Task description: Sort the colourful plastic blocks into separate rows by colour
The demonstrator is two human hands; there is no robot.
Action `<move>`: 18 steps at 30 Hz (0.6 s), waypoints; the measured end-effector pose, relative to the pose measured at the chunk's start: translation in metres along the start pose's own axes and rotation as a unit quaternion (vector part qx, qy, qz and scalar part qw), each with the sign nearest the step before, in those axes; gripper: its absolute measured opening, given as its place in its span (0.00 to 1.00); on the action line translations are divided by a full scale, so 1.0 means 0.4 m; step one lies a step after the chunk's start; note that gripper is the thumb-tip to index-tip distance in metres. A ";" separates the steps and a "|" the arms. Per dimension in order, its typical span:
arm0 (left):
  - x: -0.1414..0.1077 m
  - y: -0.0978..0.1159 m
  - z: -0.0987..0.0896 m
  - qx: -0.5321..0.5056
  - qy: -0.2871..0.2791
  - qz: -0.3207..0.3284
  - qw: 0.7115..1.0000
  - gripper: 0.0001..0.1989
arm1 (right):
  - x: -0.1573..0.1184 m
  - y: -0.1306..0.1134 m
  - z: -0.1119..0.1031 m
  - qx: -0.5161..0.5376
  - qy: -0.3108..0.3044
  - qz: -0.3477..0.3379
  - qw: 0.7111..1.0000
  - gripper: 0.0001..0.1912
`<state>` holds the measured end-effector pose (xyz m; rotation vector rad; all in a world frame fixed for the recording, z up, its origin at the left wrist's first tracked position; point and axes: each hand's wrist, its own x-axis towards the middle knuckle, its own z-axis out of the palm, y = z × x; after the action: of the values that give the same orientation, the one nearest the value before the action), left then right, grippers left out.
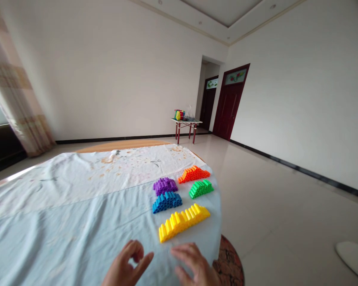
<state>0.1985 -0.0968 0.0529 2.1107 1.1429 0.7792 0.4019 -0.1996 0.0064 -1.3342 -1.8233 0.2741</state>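
Note:
Nearest to my hands lies a long stacked pile of yellow tubes (183,222) on the cloth-covered table. Just in front of it hovers my left hand (127,265), empty, its fingers bent and the thumb held apart. My right hand (195,264) is also empty, fingers stretched forward, close to the yellow pile but apart from it. Behind are blue tubes (167,202), and touching or close beyond them purple tubes (165,186). To their right sit green tubes (201,188), with orange tubes (193,174) farther back. Each pile is stacked by colour.
A wrinkled pale blue and white cloth (68,222) covers the table, whose edge curves down on the right. A patterned round seat (231,262) pokes out below that edge. Across the room a small table (185,121) bears a colourful bag (179,114).

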 end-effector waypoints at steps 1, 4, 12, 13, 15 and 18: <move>0.020 0.003 0.007 0.004 -0.006 0.008 1.000 0.17 | 0.013 0.000 -0.063 0.000 0.021 0.065 0.998 0.24; 0.077 0.018 0.028 0.016 -0.035 0.031 0.999 0.25 | 0.059 0.043 -0.222 -0.013 0.051 0.181 0.982 0.27; 0.174 0.072 0.101 0.097 -0.147 0.014 0.984 0.37 | 0.161 0.226 -0.274 -0.121 -0.128 0.291 0.940 0.49; 0.180 0.073 0.110 0.101 -0.151 0.013 0.983 0.37 | 0.170 0.234 -0.262 -0.128 -0.144 0.289 0.937 0.50; 0.187 0.075 0.125 0.112 -0.158 0.007 0.981 0.36 | 0.187 0.240 -0.241 -0.144 -0.170 0.284 0.932 0.48; 0.190 0.082 0.138 0.131 -0.162 -0.001 0.978 0.32 | 0.204 0.239 -0.223 -0.174 -0.202 0.277 0.923 0.40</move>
<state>0.2900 -0.0583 0.0576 2.3422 1.1136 0.2754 0.5253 -0.1152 0.0443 -2.1763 -1.8368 0.5791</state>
